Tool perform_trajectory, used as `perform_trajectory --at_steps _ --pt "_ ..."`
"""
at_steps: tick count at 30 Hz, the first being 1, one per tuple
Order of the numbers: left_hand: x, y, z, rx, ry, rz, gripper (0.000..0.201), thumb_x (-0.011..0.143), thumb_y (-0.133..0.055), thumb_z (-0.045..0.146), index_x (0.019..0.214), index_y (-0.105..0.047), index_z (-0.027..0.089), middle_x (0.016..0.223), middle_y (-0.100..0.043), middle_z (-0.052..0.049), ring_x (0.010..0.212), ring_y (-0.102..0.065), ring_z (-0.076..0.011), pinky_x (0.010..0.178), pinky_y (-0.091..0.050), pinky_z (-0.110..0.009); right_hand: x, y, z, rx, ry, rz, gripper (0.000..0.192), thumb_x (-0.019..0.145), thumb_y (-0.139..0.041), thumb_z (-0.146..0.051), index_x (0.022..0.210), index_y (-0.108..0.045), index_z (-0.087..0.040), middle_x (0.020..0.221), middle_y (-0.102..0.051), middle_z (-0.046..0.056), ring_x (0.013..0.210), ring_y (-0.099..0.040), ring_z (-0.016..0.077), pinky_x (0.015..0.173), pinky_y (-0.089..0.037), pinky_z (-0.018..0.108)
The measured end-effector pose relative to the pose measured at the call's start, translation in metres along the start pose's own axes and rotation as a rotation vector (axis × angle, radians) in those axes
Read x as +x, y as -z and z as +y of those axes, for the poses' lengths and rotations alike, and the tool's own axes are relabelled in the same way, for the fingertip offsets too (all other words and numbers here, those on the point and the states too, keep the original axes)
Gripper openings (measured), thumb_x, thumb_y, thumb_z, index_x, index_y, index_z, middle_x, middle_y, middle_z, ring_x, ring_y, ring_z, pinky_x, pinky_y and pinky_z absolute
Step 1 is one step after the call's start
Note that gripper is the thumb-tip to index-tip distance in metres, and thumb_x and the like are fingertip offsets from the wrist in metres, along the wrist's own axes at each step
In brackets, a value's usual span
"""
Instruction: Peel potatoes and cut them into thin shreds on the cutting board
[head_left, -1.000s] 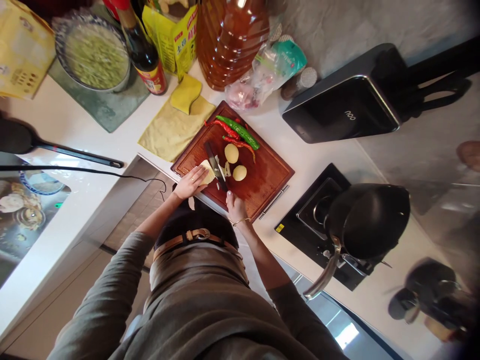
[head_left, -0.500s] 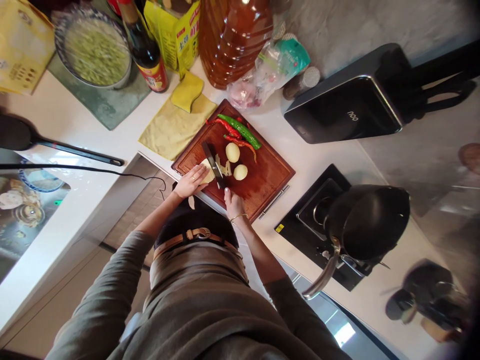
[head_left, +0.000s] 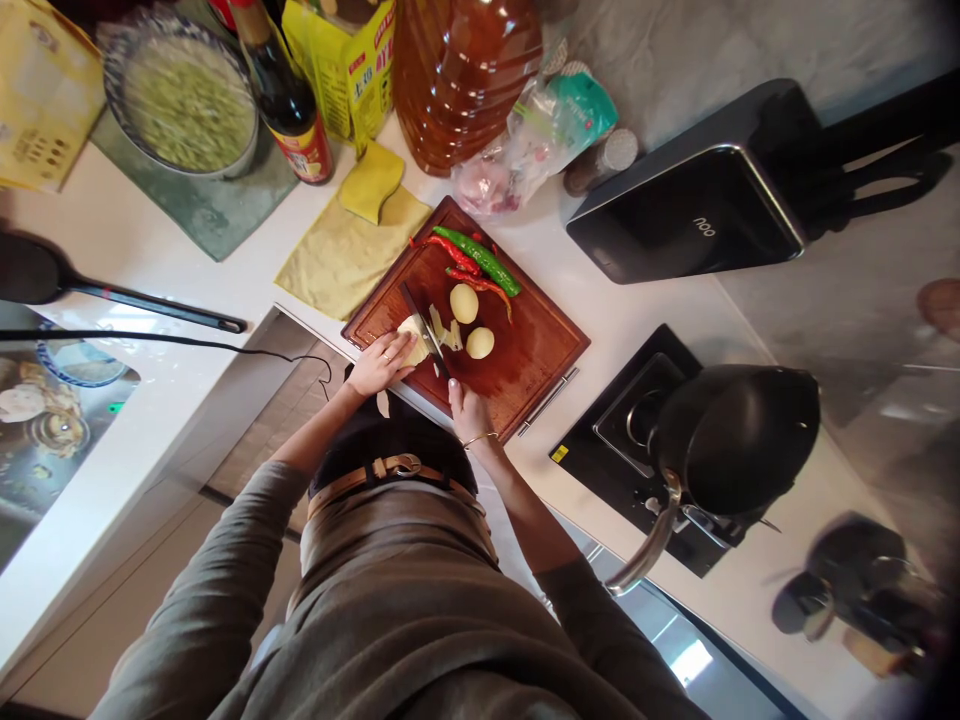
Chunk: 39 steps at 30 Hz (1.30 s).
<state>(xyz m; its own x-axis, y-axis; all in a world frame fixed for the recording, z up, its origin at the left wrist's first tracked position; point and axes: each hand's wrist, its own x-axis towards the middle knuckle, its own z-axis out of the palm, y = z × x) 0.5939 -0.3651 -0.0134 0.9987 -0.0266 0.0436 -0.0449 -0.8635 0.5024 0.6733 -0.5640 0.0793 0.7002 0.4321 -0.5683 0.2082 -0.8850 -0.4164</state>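
Right hand (head_left: pixel 466 405) is wrapped round the dark handle of a knife (head_left: pixel 421 325), whose blade points away from the body and rests against a pale, peeled potato (head_left: pixel 412 340) just left of it. Left hand (head_left: pixel 382 362) lies on that potato with fingers curled together, pressing it down on the near left corner of the cutting board (head_left: pixel 532 350). A few thin, pale slices (head_left: pixel 444 333) lie just on the far side of the blade, so by the look of it the slicing is only begun: most of this potato is uncut, and two whole peeled potatoes (head_left: pixel 472 322), round and smooth, wait just beyond the knife.

Beyond them lie long glossy chillies (head_left: pixel 472 262), red and green, slightly curved. The board is dark reddish wood, rectangular, with a metal bar handle on its right edge. Left of the hands a soft yellow cloth (head_left: pixel 341 255) is spread on the white table (head_left: pixel 135 240). Farther off stand a ribbed plastic oil jug (head_left: pixel 461 75) and a dark glass sauce bottle (head_left: pixel 289 105). Well to the right, a black pan (head_left: pixel 731 435) sits on a stove.
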Motion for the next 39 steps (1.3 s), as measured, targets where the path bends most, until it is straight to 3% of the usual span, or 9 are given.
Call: perform_trajectory --at_steps 6,11,14,27,39 --pt "0.000 0.000 0.000 0.005 -0.005 0.024 0.055 0.090 -0.042 0.042 0.136 -0.043 0.013 0.131 -0.054 -0.016 0.122 -0.047 -0.0276 0.105 -0.040 -0.043 0.007 -0.005 -0.008 -0.088 -0.084 -0.004 0.057 0.094 -0.025 -0.051 0.091 -0.067 -0.012 0.072 -0.068 0.015 0.065 -0.063 0.0199 0.057 -0.033 0.027" --pt "0.000 0.000 0.001 0.018 -0.007 0.035 0.055 0.091 -0.042 0.041 0.138 -0.042 0.013 0.132 -0.053 -0.016 0.123 -0.047 -0.0272 0.106 -0.039 -0.042 0.013 -0.003 0.002 0.184 -0.020 0.000 0.066 0.095 -0.012 -0.052 0.074 -0.063 -0.015 0.058 -0.060 0.008 0.055 -0.056 0.0150 0.055 -0.036 0.025" --pt "0.000 0.001 0.002 0.013 -0.012 0.035 0.055 0.091 -0.041 0.040 0.138 -0.040 0.013 0.133 -0.051 -0.016 0.123 -0.046 -0.0279 0.105 -0.039 -0.044 0.011 0.003 0.007 0.235 -0.031 0.049 0.067 0.094 -0.010 -0.054 0.068 -0.060 -0.017 0.054 -0.057 0.006 0.052 -0.054 0.0145 0.054 -0.037 0.026" --pt "-0.001 0.003 0.001 0.015 -0.023 0.038 0.056 0.090 -0.040 0.039 0.138 -0.040 0.010 0.131 -0.052 -0.018 0.123 -0.046 -0.0298 0.104 -0.041 -0.046 0.004 0.007 -0.006 -0.112 0.001 -0.003 0.055 0.096 -0.022 -0.045 0.088 -0.065 -0.013 0.073 -0.068 0.011 0.067 -0.061 0.0169 0.056 -0.030 0.025" --pt "0.000 0.006 0.003 -0.054 0.028 -0.003 0.055 0.090 -0.041 0.039 0.138 -0.040 0.013 0.131 -0.052 -0.018 0.125 -0.045 -0.0299 0.105 -0.039 -0.047 0.013 -0.001 -0.008 -0.164 -0.072 -0.023 0.050 0.095 -0.030 -0.047 0.093 -0.065 -0.013 0.074 -0.068 0.013 0.068 -0.063 0.0186 0.058 -0.032 0.025"
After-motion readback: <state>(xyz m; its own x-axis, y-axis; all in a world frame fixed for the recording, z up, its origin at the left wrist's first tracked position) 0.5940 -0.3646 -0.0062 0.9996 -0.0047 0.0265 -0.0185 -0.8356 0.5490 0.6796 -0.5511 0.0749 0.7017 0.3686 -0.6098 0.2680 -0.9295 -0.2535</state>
